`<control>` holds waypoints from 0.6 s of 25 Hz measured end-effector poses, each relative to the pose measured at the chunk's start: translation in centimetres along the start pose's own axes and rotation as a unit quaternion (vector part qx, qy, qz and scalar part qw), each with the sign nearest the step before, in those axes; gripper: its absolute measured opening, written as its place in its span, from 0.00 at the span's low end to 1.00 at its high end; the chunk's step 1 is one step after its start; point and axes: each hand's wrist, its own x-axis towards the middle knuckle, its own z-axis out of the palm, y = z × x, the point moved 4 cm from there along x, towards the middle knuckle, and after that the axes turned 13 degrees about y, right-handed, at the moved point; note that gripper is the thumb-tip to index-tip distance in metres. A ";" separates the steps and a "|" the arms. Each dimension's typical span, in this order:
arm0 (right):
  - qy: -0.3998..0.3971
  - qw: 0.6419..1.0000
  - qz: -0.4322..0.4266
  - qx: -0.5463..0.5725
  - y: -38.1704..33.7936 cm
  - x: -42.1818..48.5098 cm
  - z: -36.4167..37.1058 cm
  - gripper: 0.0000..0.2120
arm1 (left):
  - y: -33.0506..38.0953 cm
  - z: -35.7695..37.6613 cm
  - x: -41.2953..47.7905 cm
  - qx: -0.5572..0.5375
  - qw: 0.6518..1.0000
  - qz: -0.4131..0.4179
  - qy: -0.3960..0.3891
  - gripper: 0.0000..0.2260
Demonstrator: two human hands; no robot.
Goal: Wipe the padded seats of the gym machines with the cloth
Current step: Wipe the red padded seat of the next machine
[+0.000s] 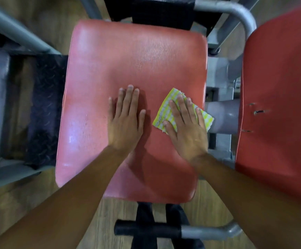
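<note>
On seat (128, 56), near its right edge: right hand (187, 130) flat, pinning cloth (166, 112), no closed grip. Thin, limp, bunches easily; press with palm. Left hand (125, 121) flat, empty.

Dim, soft glare on seat (128, 56) (edges blurred)

Seat (128, 65) red; cloth (166, 112) yellow-white checked; frame (243, 17) grey.
</note>
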 end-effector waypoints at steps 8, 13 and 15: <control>0.104 0.991 0.075 -0.046 1.3 9.8 1.1 0.29 | -1.7 2.4 8.9 0.027 0.999 0.027 -0.004 0.27; 0.077 0.988 0.130 -0.017 2.5 15.1 1.1 0.30 | -1.9 2.7 8.8 0.045 0.998 0.031 -0.026 0.28; 0.079 0.989 0.126 -0.013 2.7 17.3 1.0 0.30 | -1.8 2.7 8.8 0.039 0.998 0.032 -0.025 0.28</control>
